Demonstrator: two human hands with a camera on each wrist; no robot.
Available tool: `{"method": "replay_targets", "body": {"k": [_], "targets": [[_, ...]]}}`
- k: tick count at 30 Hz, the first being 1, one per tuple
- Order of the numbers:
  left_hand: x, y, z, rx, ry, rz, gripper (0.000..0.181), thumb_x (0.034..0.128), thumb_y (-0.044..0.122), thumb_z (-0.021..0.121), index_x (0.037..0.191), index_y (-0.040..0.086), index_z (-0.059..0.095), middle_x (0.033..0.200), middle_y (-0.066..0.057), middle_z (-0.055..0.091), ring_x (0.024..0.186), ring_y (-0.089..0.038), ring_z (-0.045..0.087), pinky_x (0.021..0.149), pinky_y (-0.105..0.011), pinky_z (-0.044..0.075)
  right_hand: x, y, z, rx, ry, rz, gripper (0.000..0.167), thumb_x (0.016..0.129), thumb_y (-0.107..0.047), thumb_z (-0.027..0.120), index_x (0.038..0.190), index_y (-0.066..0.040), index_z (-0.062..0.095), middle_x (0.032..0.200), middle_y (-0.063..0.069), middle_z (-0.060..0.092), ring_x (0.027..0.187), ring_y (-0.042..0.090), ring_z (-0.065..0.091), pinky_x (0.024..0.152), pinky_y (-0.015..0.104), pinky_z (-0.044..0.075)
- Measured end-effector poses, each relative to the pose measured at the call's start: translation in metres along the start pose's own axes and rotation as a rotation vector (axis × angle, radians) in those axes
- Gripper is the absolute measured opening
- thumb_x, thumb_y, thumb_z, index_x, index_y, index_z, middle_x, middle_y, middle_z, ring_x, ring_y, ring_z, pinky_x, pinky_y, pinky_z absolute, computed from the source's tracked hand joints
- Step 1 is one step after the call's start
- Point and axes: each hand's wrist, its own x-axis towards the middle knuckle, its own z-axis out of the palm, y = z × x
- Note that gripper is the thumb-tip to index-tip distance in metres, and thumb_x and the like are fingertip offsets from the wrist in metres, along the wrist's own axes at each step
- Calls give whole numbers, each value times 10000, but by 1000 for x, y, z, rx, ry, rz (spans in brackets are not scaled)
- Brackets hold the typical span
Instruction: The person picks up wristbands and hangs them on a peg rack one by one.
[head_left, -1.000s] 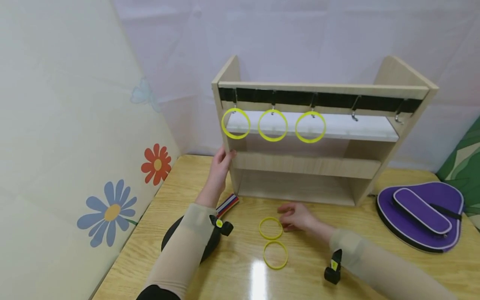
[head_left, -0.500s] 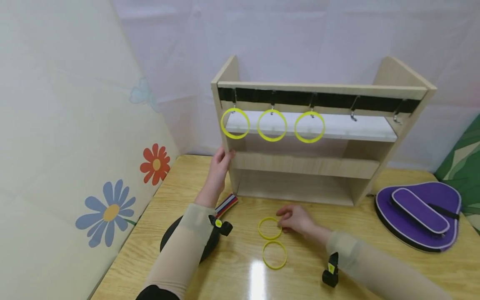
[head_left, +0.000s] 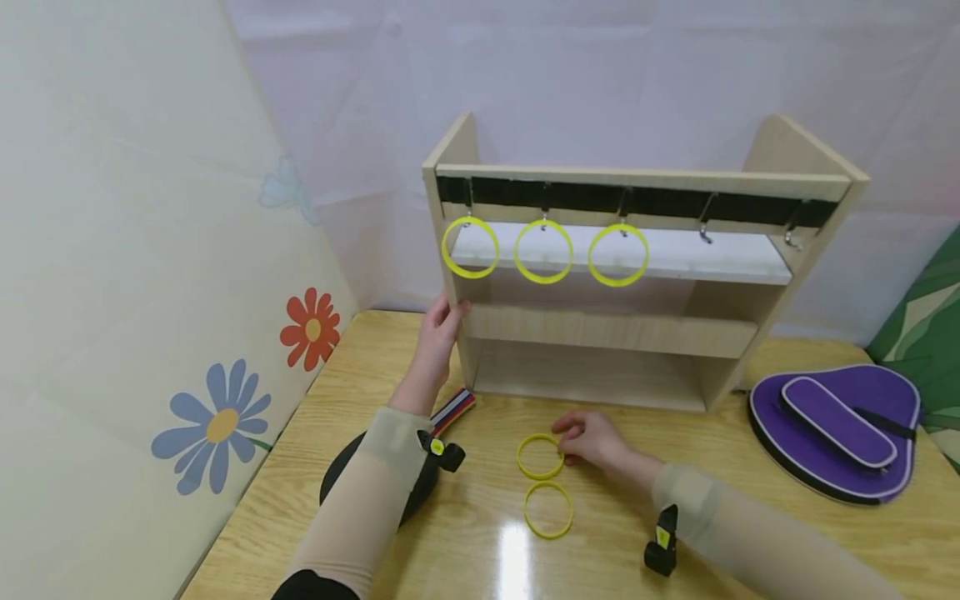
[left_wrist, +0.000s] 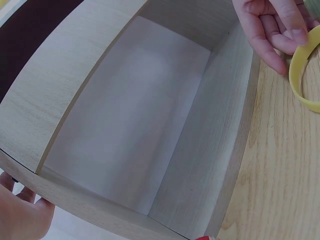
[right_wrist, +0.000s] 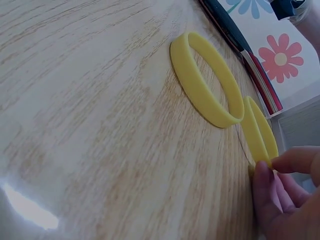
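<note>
A pale backdrop rises behind a wood-grained counter, where a wooden rack stands with a row of five hooks across its top. The work looks a little over half done: the left ring, the middle ring and the right ring hang from the first three hooks. The fourth hook and the fifth hook carry none. Two yellow rings are down at the counter, in front of the rack. The right hand pinches the edge of the farther ring between thumb and finger; whether it is lifted at all I cannot tell. The nearer ring lies flat and unheld just beside it. The left hand grips the rack's left side panel.
</note>
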Motion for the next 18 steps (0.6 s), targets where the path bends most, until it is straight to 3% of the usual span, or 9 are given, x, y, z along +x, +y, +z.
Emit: {"method": "replay_targets", "body": {"k": [10, 18], "targets": [[-1, -2, 0, 1, -9, 16, 509, 985, 155, 492, 1491, 168, 443, 1449, -209, 485, 1168, -219, 497, 1052, -467, 376, 1, -1, -3, 98, -34, 21, 378, 775, 134, 580, 1152, 145, 602, 812, 100, 594, 617, 97, 568, 594, 235, 550], [1, -2, 0, 1, 12, 1, 488, 974, 149, 496, 1462, 154, 476, 1394, -160, 526, 1122, -185, 504, 996, -393, 396, 3, -7, -17, 172, -73, 52, 436, 827, 131, 560, 1259, 176, 525, 812, 33, 587, 615, 76, 601, 609, 228, 563]]}}
